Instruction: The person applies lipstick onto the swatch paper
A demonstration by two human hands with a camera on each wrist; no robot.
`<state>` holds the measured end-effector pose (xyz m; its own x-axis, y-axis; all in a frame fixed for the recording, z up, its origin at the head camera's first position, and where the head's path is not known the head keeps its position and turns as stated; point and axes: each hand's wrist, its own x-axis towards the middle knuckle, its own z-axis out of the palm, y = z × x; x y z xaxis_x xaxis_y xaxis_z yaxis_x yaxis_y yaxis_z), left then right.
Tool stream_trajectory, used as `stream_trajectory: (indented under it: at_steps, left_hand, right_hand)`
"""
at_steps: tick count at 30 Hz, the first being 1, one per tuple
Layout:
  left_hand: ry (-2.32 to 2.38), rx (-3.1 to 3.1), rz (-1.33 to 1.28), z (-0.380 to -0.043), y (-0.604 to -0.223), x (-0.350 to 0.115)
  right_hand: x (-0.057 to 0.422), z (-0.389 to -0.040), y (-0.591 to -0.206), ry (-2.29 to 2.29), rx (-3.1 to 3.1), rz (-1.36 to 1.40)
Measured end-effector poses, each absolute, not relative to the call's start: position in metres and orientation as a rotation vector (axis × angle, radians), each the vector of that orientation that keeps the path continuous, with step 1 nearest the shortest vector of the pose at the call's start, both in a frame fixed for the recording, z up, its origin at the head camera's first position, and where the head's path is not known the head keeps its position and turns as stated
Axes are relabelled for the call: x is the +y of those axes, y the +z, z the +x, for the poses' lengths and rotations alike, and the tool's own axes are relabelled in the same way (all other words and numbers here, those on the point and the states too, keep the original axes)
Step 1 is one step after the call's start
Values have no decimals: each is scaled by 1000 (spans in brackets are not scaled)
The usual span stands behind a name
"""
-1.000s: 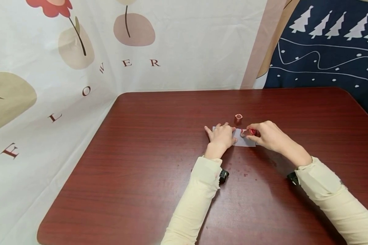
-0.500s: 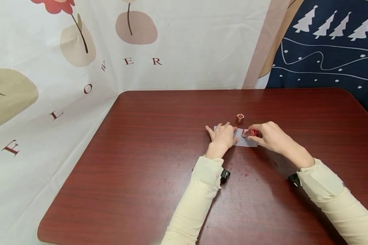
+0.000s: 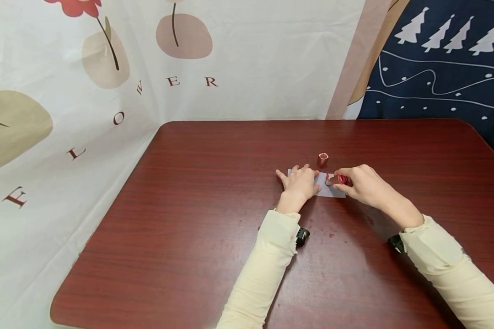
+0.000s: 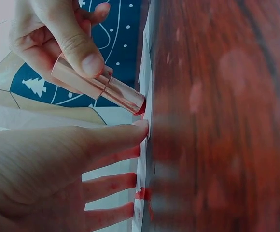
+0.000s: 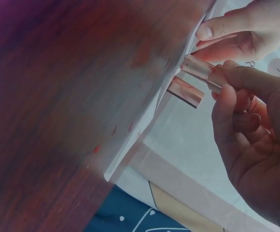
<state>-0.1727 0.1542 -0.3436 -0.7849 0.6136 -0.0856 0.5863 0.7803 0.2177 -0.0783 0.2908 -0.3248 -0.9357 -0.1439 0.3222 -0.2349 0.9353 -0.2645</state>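
Note:
My right hand point(image 3: 365, 185) pinches a rose-gold lipstick tube point(image 4: 123, 95) between thumb and fingers. Its red tip meets a white sheet of paper point(image 3: 331, 191) lying on the table, where a red mark shows beside it. Spread over the left part of that sheet, my left hand point(image 3: 299, 183) rests with straight fingers, its fingertips touching the paper in the left wrist view. Just behind the paper stands the lipstick's rose-gold cap point(image 3: 322, 160), its open end up. The cap point(image 5: 186, 92) also shows near the tube in the right wrist view.
The dark red wooden table point(image 3: 181, 219) has small reddish specks in front of the paper. A white cloth point(image 3: 263, 55) printed with flowers and letters hangs behind and to the left. A navy cloth point(image 3: 436, 87) with white trees hangs at the back right.
The head view has shifted slightly. My right hand keeps the lipstick at the paper with only a very slight movement, and my left hand stays in place on the sheet.

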Motion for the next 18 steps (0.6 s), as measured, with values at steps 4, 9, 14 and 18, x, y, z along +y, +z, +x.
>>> stream_trajectory:
  at_steps: [4, 9, 14, 18]
  left_hand:
    - [260, 2824, 961, -173, -344, 155]
    - [246, 2829, 965, -172, -343, 156]
    - [242, 2829, 965, -172, -343, 155]
    - [245, 2820, 964, -172, -344, 154]
  right_hand:
    - [292, -78, -325, 444, -2786, 282]
    - [292, -77, -325, 448, -2785, 276]
    - [291, -76, -324, 464, -2801, 267]
    - [291, -75, -324, 481, -2814, 263]
